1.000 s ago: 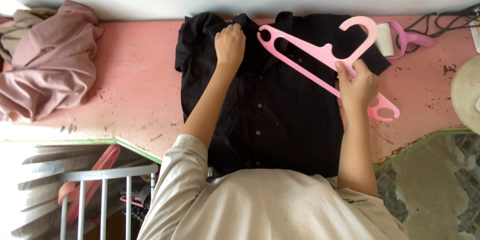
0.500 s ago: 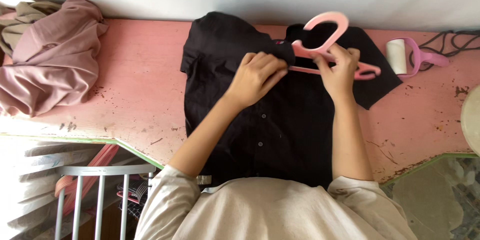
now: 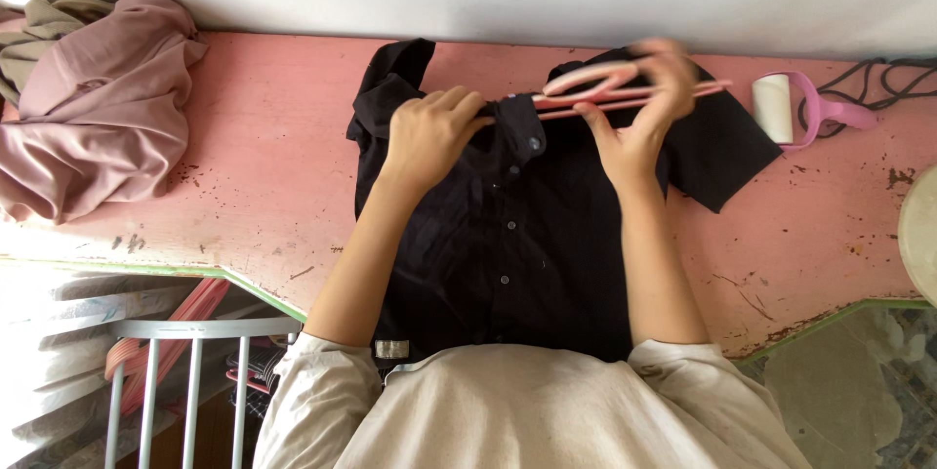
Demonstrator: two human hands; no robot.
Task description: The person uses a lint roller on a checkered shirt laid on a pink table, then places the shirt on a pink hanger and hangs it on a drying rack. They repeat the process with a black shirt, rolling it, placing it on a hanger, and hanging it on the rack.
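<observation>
The black shirt [image 3: 508, 235] lies flat on the pink table [image 3: 264, 166] before me. My left hand [image 3: 429, 132] pinches its collar shut. Beyond, my right hand [image 3: 634, 113], fingers curled closed, grips the pink hanger [image 3: 625, 88] half inside the neck.

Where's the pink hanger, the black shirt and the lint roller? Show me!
pink hanger [image 3: 625, 95], head view: on its straight bar beside the right hand.
black shirt [image 3: 508, 235], head view: on the buttoned front.
lint roller [image 3: 776, 108], head view: on its white roll.
</observation>
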